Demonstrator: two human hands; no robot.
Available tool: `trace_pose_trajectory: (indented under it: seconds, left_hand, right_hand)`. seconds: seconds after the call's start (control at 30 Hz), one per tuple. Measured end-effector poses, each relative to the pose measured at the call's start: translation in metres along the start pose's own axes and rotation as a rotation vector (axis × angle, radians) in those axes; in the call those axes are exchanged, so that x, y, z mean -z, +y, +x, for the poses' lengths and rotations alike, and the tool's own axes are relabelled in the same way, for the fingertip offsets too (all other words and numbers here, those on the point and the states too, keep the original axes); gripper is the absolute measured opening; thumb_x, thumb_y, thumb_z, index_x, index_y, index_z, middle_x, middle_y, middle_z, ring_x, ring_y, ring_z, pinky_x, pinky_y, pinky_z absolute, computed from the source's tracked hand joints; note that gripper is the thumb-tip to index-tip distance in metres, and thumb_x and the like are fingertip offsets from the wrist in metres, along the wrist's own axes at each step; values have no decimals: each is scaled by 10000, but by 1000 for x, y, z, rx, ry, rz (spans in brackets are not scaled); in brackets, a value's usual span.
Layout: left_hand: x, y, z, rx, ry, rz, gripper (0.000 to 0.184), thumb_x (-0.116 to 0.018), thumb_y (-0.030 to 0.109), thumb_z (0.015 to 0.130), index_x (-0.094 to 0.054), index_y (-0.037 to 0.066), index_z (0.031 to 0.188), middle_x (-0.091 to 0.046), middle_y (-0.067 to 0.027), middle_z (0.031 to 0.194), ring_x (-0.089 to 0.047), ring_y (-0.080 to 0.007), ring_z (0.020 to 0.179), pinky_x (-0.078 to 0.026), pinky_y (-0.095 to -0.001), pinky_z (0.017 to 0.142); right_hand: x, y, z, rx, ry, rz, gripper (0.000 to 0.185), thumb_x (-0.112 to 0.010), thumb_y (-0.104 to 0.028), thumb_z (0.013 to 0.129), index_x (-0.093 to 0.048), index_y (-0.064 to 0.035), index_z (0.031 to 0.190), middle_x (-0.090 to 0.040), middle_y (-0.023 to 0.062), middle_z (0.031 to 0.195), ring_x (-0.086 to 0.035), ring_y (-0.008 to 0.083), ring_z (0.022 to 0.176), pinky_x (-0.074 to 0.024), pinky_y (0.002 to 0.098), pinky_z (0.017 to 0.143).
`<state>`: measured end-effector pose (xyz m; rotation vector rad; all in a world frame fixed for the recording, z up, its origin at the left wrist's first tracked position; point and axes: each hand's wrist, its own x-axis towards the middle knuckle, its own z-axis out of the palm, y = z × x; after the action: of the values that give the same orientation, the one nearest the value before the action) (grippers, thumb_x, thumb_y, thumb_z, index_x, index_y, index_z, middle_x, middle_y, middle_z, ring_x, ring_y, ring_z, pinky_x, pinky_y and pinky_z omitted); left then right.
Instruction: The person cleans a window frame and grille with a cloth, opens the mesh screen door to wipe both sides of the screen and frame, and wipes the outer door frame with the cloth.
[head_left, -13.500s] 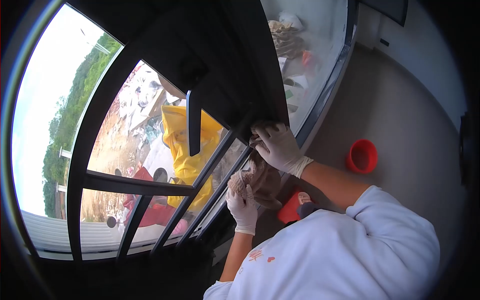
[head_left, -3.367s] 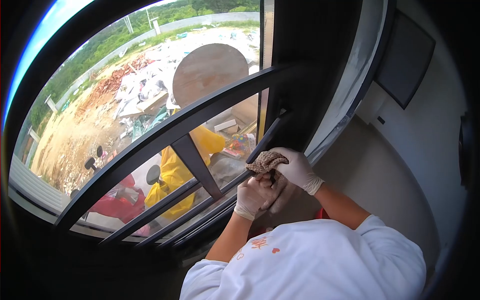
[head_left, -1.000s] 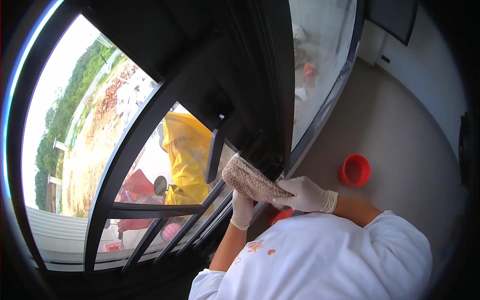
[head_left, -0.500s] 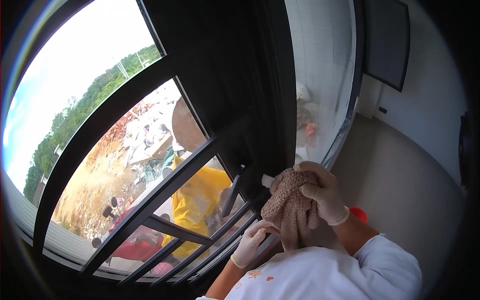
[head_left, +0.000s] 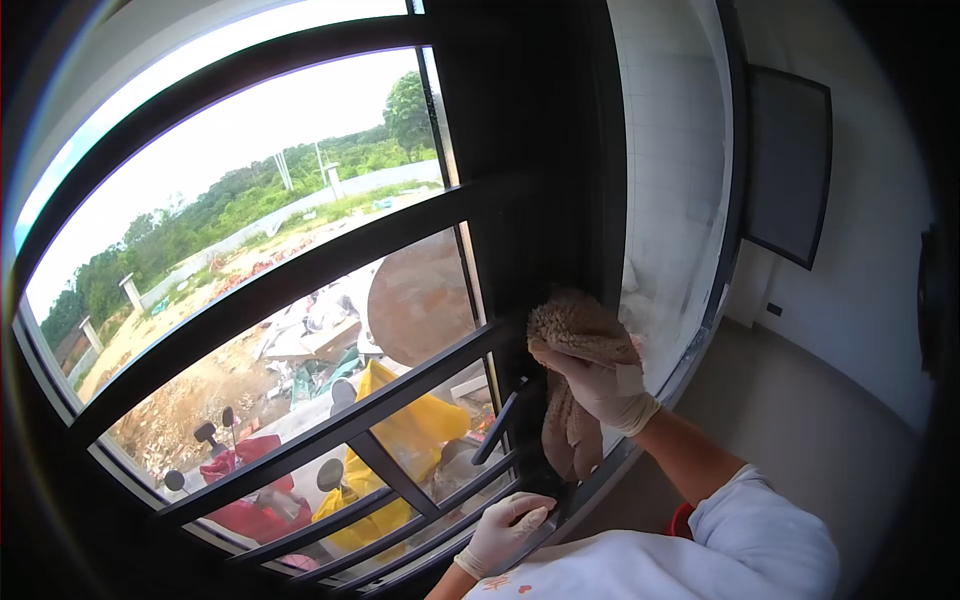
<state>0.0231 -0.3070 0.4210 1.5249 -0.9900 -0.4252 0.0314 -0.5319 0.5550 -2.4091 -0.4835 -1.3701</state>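
1. While our right hand point(head_left: 598, 388) is closed around a brown fluffy cloth point(head_left: 572, 325), its thumb and fingers grip the bunched middle. The hand wears a thin, whitish glove.
2. We have the cloth up against the broad black frame point(head_left: 555, 150), between the window on the left and the pale, hazy glass panel point(head_left: 672, 150) on the right. Its upper part is folded over the fingers, and its lower end hangs down beneath the palm.
3. Our left hand point(head_left: 512, 530), gloved the same way, is low by the foot of the window, apart from the cloth. Its fingers are bent near the dark lower edge of the frame; we cannot tell whether they hold anything.
4. Just left of the cloth's hanging end, we see a slim black window handle point(head_left: 500, 428), slanted.
5. Beside our white sleeve point(head_left: 765, 530), near the grey floor point(head_left: 740, 420), a curved red object point(head_left: 682, 519) shows only in part. We cannot tell whether it is a container, nor see inside it.
6. Through the dark metal bars point(head_left: 335, 415) we see a crumpled yellow plastic cover point(head_left: 410, 430), a red cover point(head_left: 255, 510) and a large round brown board point(head_left: 420, 300).
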Motion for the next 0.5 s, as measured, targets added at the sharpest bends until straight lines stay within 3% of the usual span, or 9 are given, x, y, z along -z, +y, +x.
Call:
trace_pose_trajectory:
  seconds: [0.03,0.07,0.17,0.23,0.27,0.37,0.43,0.5]
  left_hand:
    - [6,5,-3,-45,42,113,188,-584,131,887,-653,-8,994,-650,-109,960,-616,-192,877,-476,-278,790]
    - [12,4,-7,-63,90,104,181,-592,130,879,-659,-4,979,-654,-112,932,-620,-204,855,-481,-285,772]
    - [23,24,-7,-158,244,168,152,-603,137,868,-668,18,936,-658,-105,878,-619,-212,802,-481,-303,734]
    - [32,45,3,-362,324,432,130,-610,144,861,-673,35,896,-661,-88,858,-618,-203,765,-477,-311,707]
    - [37,54,5,-468,363,563,121,-614,147,857,-675,43,876,-663,-80,848,-617,-199,746,-474,-315,694]
    - [58,71,-9,-528,506,734,146,-630,186,825,-627,74,918,-628,-62,927,-576,-204,864,-416,-361,769]
    - [65,81,-28,-497,756,715,216,-570,275,871,-621,65,863,-619,-78,864,-568,-261,839,-422,-371,755]
    - [89,78,-57,-540,852,947,234,-565,182,907,-625,11,1056,-579,-144,1142,-521,-291,1055,-432,-373,896]
  right_hand:
    - [1,1,0,-2,37,170,420,-617,-60,809,-572,-185,1207,-643,94,1027,-638,210,916,-525,300,804]
    - [0,-3,1,135,148,15,495,-662,-72,771,-551,-211,1233,-628,72,1072,-621,213,964,-513,301,846]
    - [0,-34,31,168,98,-27,418,-696,-135,766,-593,-128,1171,-616,59,1083,-580,235,1042,-441,366,948]
    - [5,-65,63,355,-44,-27,380,-677,-215,786,-594,-119,1145,-612,60,1079,-550,251,1078,-392,397,989]
    - [-10,-62,66,308,-61,2,333,-648,-266,810,-611,-121,1106,-610,60,1075,-539,239,1085,-360,402,1009]
    - [-15,-35,62,64,-54,227,286,-650,-241,809,-636,-123,1069,-614,46,1069,-558,230,1048,-366,397,1007]
    - [-3,-21,47,26,-36,245,280,-626,-193,834,-613,-106,1101,-590,55,1140,-539,220,1099,-361,372,1025]
    - [12,-1,38,343,-85,-429,387,-591,-120,866,-533,-85,1248,-531,94,1274,-480,226,1205,-345,357,1054]
